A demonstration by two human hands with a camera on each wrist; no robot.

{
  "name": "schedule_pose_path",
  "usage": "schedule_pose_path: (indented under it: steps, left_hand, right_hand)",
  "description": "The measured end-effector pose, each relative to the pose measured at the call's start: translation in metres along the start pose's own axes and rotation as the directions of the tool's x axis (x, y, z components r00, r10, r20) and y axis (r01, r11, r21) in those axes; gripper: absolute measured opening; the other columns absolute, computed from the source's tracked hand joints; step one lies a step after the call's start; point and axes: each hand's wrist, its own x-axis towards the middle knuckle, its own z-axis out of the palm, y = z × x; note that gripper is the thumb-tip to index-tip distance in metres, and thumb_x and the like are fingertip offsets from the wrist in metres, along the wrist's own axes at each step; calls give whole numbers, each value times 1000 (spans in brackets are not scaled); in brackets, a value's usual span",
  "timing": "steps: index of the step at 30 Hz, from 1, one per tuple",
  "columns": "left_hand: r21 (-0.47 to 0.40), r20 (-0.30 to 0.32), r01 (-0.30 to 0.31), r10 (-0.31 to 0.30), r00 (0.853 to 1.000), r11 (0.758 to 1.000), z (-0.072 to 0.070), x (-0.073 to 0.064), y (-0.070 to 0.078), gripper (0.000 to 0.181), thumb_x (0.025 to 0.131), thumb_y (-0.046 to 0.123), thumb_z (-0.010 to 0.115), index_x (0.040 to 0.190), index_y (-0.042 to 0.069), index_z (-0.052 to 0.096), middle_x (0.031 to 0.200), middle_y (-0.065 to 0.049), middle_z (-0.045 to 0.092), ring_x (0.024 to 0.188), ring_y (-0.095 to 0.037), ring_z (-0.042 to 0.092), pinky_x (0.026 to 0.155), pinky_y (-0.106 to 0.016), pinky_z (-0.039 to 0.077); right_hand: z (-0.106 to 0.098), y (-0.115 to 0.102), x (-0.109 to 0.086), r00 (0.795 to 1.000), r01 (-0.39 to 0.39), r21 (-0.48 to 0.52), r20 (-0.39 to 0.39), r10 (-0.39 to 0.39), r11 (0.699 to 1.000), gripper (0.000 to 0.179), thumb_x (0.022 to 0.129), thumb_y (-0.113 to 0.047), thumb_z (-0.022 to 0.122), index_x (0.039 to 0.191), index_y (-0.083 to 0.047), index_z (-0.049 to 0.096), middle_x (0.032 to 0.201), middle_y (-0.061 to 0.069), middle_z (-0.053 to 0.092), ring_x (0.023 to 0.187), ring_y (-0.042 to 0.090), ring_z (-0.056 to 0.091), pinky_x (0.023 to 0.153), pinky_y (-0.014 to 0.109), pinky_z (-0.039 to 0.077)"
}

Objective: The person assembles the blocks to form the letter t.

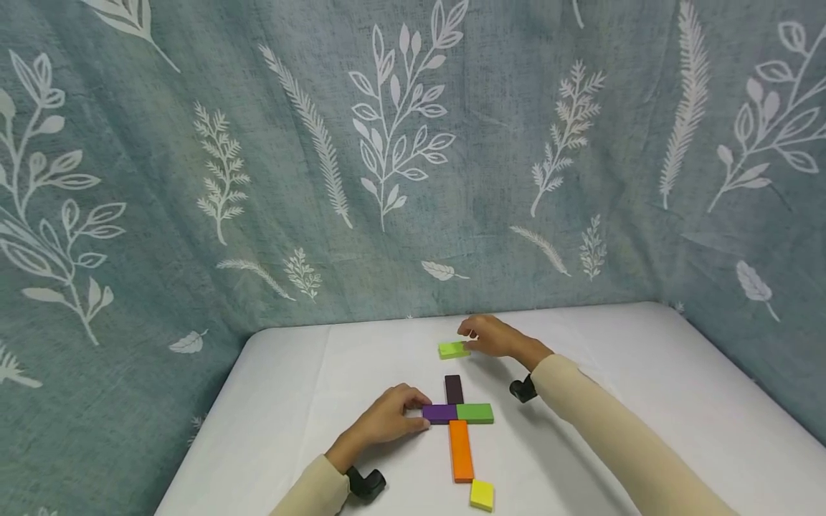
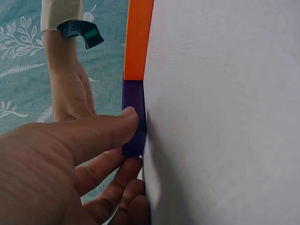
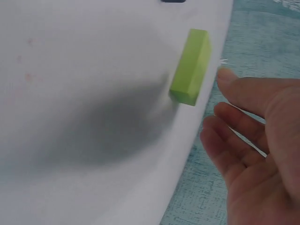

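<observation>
My left hand (image 1: pixel 390 416) pinches the left end of a flat purple block (image 1: pixel 439 413) between thumb and fingers. In the left wrist view the thumb (image 2: pixel 126 123) lies along the block's side. The purple block meets a green block (image 1: pixel 475 413), forming a crossbar. A dark block (image 1: pixel 454 389) sits above their joint and a long orange block (image 1: pixel 461 451) runs below it. Farther back, my right hand (image 1: pixel 493 336) hovers beside a lime-green block (image 1: pixel 453 350). The right wrist view shows its fingers loosely bent and apart from the lime-green block (image 3: pixel 191 68).
A small yellow block (image 1: pixel 482 494) lies below the orange one, near the bottom of the head view. White cloth covers the table (image 1: pixel 277 401). Behind it hangs a teal leaf-patterned curtain (image 1: pixel 400 215). Each wrist wears a black device.
</observation>
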Motion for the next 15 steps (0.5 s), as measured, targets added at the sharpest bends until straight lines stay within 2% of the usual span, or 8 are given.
schedule_pose_path:
  steps: [6, 11, 15]
  left_hand:
    - [0, -1, 10, -10, 1000, 1000, 1, -1, 0, 30, 88, 28, 77, 115, 16, 70, 109, 1, 65, 97, -12, 55, 84, -27, 43]
    - [-7, 5, -1, 1, 1000, 1000, 0, -2, 3, 30, 89, 27, 77, 116, 15, 69, 110, 0, 65, 97, -13, 55, 84, -26, 43]
    - [-13, 6, 4, -4, 1000, 1000, -1, -2, 4, 30, 89, 26, 77, 116, 14, 69, 110, 0, 64, 97, -13, 55, 84, -27, 44]
  right_hand:
    - [7, 3, 6, 998, -23, -25, 63, 24, 999, 32, 92, -7, 70, 121, 5, 66, 120, 21, 67, 108, 35, 64, 94, 45, 52]
    - [7, 3, 9, 990, -83, -17, 113, 85, 996, 37, 92, -11, 72, 125, 3, 64, 125, 19, 66, 112, 34, 63, 97, 45, 51]
    - [7, 2, 12, 988, -89, -24, 125, 91, 996, 38, 90, -10, 74, 125, 1, 64, 125, 18, 66, 112, 33, 63, 98, 46, 51]
